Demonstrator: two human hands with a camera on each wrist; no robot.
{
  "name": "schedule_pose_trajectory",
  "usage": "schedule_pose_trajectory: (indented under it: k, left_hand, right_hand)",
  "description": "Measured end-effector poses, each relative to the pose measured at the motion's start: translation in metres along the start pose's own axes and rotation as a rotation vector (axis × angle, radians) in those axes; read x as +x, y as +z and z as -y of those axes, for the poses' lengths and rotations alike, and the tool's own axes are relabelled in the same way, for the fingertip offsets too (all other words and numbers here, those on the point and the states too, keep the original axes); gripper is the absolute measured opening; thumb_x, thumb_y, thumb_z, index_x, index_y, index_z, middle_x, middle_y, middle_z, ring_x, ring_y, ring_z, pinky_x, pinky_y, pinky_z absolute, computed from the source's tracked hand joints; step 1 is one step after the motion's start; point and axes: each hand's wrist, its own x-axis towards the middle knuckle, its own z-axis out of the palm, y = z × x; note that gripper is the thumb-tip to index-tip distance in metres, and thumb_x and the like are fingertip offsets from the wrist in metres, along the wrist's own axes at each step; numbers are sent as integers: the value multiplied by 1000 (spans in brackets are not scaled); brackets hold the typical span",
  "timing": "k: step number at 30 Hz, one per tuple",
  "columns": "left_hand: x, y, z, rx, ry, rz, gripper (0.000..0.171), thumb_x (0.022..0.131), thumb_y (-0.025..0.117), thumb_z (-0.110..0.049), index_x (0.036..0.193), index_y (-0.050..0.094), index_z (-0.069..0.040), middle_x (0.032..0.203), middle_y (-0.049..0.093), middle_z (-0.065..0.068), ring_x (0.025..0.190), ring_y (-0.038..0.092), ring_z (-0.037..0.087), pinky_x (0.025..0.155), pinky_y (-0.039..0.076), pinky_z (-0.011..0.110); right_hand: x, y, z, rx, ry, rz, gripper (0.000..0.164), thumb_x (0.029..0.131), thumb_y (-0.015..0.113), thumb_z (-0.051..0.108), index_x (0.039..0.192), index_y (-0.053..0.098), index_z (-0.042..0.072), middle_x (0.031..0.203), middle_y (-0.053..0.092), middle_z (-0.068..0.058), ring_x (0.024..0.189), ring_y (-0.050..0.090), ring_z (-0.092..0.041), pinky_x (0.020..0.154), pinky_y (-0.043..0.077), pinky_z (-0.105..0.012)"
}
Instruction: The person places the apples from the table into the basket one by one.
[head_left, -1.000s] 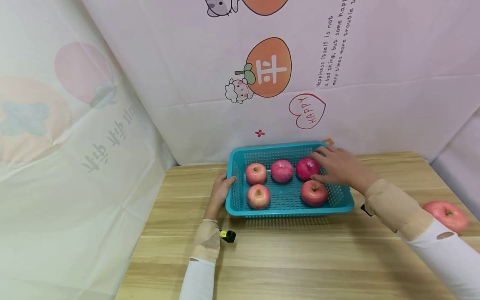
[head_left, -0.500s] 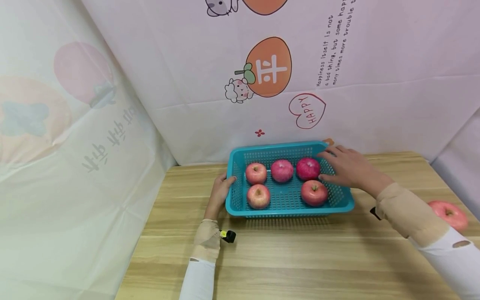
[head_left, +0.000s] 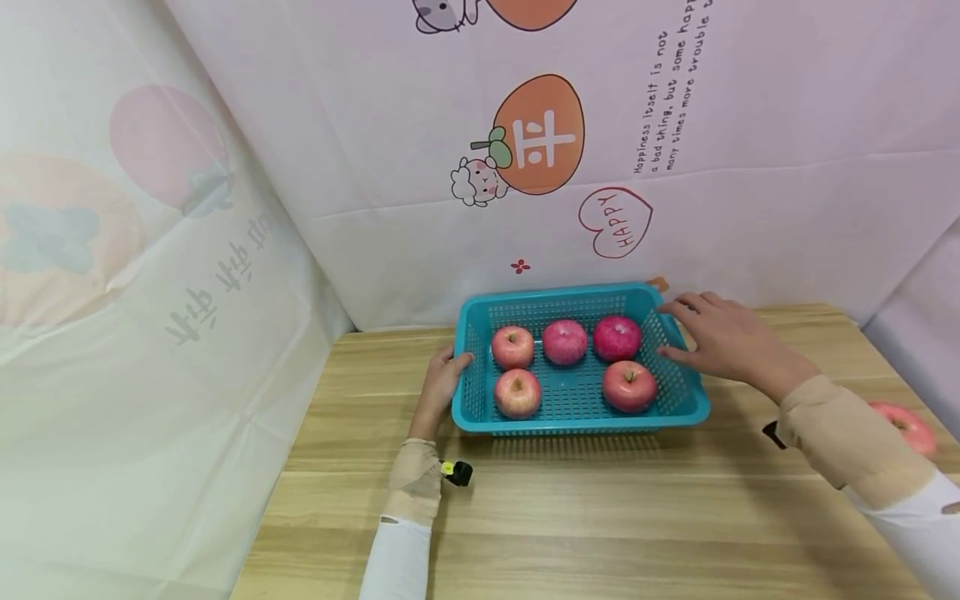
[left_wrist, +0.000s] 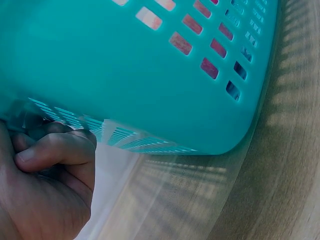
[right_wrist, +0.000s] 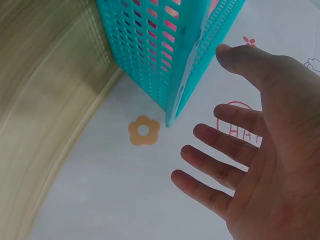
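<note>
A blue-green plastic basket (head_left: 581, 426) stands on the wooden table with several apples inside. Its back row has a pale red apple (head_left: 513, 347), a pink one (head_left: 565, 342) and a deep crimson one (head_left: 617, 337). In front lie a yellowish-red apple (head_left: 517, 393) and a red apple (head_left: 630, 386). My left hand (head_left: 440, 383) grips the basket's left rim; in the left wrist view its fingers curl at the basket wall (left_wrist: 125, 75). Fingers spread and holding nothing, my right hand (head_left: 723, 337) hovers by the basket's right rim. The right wrist view shows its palm (right_wrist: 280, 150).
Another apple (head_left: 909, 429) lies at the table's right side, partly hidden by my right forearm. A white printed cloth (head_left: 390, 250) hangs behind the basket, and more cloth hangs to the left. The wooden table (head_left: 570, 517) extends in front.
My right hand has moved from the crimson apple rightward, out to the basket's right rim, leaving that apple in the basket. The left hand and the basket keep their places.
</note>
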Motion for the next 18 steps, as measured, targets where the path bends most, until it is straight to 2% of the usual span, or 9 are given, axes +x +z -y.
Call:
schedule_pose_trajectory:
  k: [4, 9, 14, 18]
  left_hand:
    - [1, 2, 5, 0, 20, -40, 48, 101, 60, -23, 140, 64, 4, 130, 70, 30, 112, 73, 42, 88, 64, 43]
    - [1, 3, 5, 11, 23, -52, 48, 100, 60, -23, 139, 65, 5, 127, 71, 28, 106, 74, 35, 86, 64, 40]
    - [0, 2, 4, 16, 26, -42, 47, 102, 59, -24, 140, 64, 3, 129, 71, 27, 109, 74, 36, 88, 65, 43]
    - [0, 2, 5, 13, 28, -36, 47, 102, 59, -23, 140, 64, 3, 130, 70, 28, 111, 73, 39, 90, 64, 45]
  right_hand:
    - [-4, 2, -3, 2, 13, 6, 73, 91, 82, 46, 144, 60, 0, 143, 60, -28, 129, 56, -50, 103, 51, -69]
    - [-9, 4, -6, 12, 12, -15, 74, 91, 83, 43, 144, 59, -2, 141, 60, -28, 126, 57, -51, 102, 51, -70]
    - [-14, 5, -9, 15, 7, -63, 71, 90, 84, 41, 142, 60, -2, 138, 63, -27, 122, 61, -49, 99, 53, -67]
    - [-18, 6, -12, 13, 16, -71, 69, 91, 83, 42, 140, 61, -1, 137, 63, -27, 121, 61, -48, 97, 55, -66]
